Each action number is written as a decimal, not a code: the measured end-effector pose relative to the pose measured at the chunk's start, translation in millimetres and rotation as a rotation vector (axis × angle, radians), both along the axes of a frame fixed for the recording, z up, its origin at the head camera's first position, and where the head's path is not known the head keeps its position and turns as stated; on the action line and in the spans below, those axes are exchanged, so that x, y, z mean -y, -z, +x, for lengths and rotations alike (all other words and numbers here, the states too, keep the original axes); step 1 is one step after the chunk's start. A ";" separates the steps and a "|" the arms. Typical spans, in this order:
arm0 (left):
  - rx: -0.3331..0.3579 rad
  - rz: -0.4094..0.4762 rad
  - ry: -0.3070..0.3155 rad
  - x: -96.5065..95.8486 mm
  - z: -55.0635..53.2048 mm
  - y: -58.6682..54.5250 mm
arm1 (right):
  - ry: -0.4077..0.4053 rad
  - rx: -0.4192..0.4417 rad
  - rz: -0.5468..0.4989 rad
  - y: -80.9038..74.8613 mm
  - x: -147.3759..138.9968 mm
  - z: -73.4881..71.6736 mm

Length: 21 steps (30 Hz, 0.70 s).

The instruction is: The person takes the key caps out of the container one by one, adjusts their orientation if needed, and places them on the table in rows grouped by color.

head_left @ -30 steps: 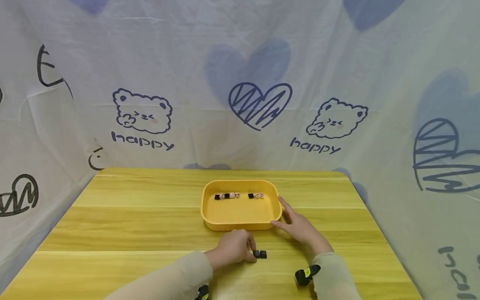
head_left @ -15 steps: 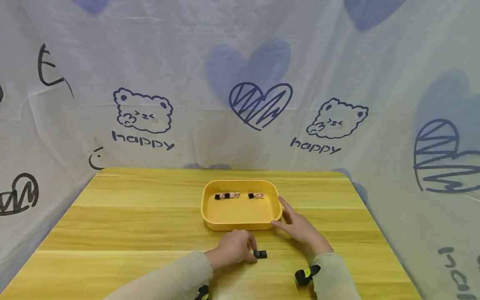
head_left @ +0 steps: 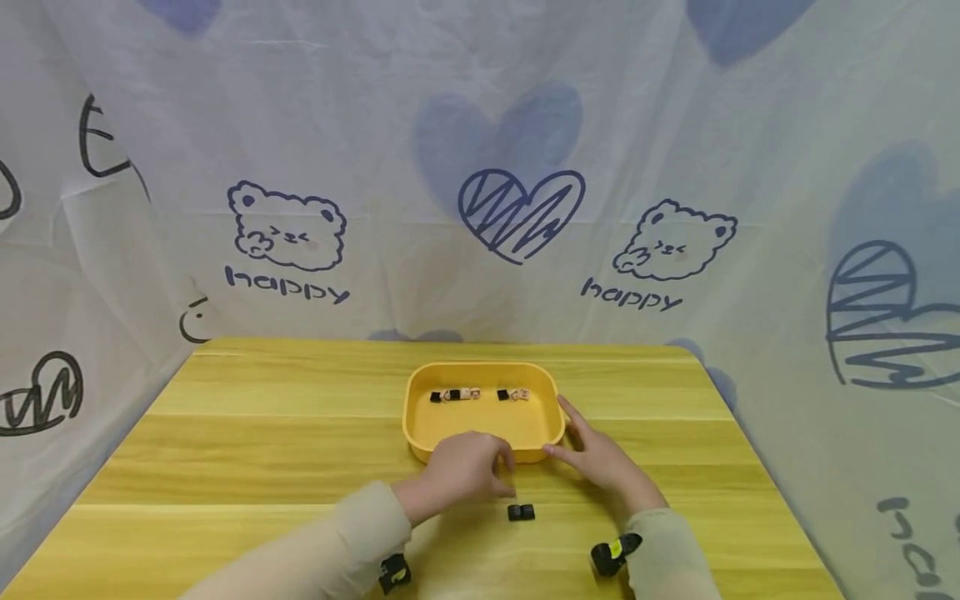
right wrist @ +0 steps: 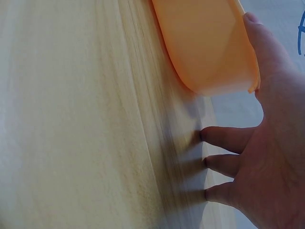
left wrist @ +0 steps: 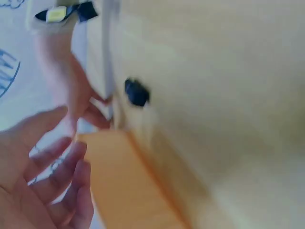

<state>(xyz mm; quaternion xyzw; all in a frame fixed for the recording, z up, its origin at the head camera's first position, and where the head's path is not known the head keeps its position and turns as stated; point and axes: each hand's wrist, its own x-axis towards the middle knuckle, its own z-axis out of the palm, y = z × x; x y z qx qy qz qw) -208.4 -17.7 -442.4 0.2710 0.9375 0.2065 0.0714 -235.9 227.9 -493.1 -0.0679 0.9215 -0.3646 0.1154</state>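
My left hand (head_left: 467, 468) hovers before the near wall of a yellow tray (head_left: 480, 454), fingers loosely bent. Nothing shows between its thumb and fingers in the left wrist view. Just below its fingertips, two small black cube-like pieces (head_left: 521, 512) sit side by side on the table; their exact kind is too small to tell. At the tray's near right corner rests my right hand (head_left: 596, 457). Its thumb touches the rim in the right wrist view, while several straight fingers (right wrist: 224, 139) reach down to the table.
Inside the tray, along its far side, a row of small black and pale pieces (head_left: 454, 395) lies on the left and a shorter row (head_left: 513, 394) on the right. The wooden table (head_left: 262, 458) ends at a printed cloth backdrop (head_left: 405, 250).
My left hand has let go of the left black piece and moved up and slightly left toward the tray. Both black pieces stay on the table; my right hand keeps its place.
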 end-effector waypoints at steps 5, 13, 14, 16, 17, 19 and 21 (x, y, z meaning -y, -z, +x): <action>-0.011 -0.006 0.061 6.6 -15.5 -19.4 | 0.013 0.007 0.003 -2.4 0.7 0.6; 0.021 -0.107 0.067 8.9 -49.6 -38.8 | -0.003 0.002 -0.012 -4.8 -0.3 1.1; 0.023 -0.122 0.072 8.4 -54.2 -39.6 | -0.004 0.002 -0.013 -4.9 -0.4 1.4; 0.023 -0.147 0.092 7.1 -62.7 -39.9 | 0.002 0.008 -0.016 -4.0 -0.4 1.2; 0.017 -0.163 0.106 6.3 -66.7 -39.6 | 0.004 0.007 -0.016 -3.4 -0.4 1.0; 0.006 -0.189 0.129 5.1 -74.0 -38.1 | 0.003 0.004 -0.015 -2.0 -0.3 1.0; -0.011 -0.212 0.149 4.1 -80.8 -36.7 | 0.006 0.003 -0.018 -0.6 -0.1 0.9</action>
